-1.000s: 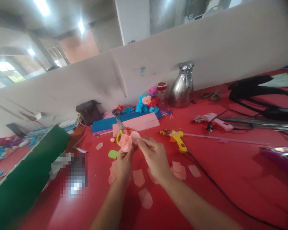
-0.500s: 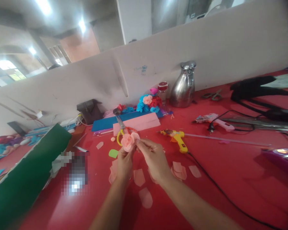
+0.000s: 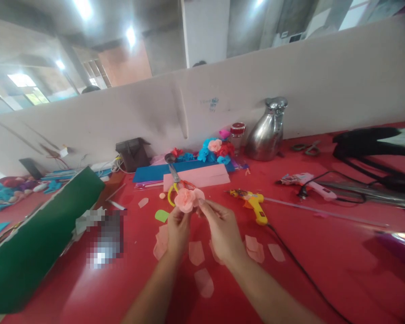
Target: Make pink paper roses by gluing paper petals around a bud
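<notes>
A peach paper flower (image 3: 185, 200) is held above the red table by my left hand (image 3: 178, 227), whose fingers pinch it from below. At the flower's right side, my right hand (image 3: 222, 227) pinches a peach paper petal (image 3: 198, 195) against it between thumb and fingers. Loose peach petals (image 3: 204, 282) lie on the table beneath and around both hands. Just behind the flower are scissors (image 3: 172, 194) with yellow and orange handles, partly covered by it. A green paper piece (image 3: 161, 216) rests left of my left hand.
Right of my hands lies a yellow glue gun (image 3: 256, 208) with a trailing cord; farther right is a pink glue gun (image 3: 310, 183). A steel jug (image 3: 266, 130) and finished paper flowers (image 3: 216, 150) stand by the wall. A green board (image 3: 50, 238) leans at left.
The camera view has shifted slightly, so the scene sits a little lower and to the right. Both hands keep their hold on the flower and petal with little movement.
</notes>
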Motion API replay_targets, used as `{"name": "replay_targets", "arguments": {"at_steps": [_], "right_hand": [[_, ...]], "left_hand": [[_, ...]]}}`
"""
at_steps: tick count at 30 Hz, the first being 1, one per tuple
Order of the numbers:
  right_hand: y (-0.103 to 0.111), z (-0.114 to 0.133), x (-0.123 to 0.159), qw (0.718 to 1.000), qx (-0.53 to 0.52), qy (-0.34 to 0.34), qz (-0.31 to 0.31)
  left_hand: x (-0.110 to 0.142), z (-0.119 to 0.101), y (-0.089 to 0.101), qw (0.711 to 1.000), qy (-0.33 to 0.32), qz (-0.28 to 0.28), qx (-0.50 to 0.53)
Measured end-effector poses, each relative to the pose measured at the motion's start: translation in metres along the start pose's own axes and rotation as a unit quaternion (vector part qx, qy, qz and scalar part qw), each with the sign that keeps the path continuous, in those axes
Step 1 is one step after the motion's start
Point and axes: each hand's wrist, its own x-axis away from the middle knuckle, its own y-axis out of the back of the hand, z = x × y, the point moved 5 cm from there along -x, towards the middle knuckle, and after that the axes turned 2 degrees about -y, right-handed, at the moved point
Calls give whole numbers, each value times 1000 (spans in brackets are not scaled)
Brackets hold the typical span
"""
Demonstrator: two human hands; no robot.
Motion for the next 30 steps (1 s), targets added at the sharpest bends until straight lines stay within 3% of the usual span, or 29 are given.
{"name": "replay_targets", "arguments": {"at_steps": [20,30], "right_hand": [[-2,-10,1,1000,-23,-14,2],[0,-16,-4,997,51,59,18]], "left_hand": [[2,0,3,999,-14,-12,-39],[2,-2,5,997,-28,-21,-73]]}}
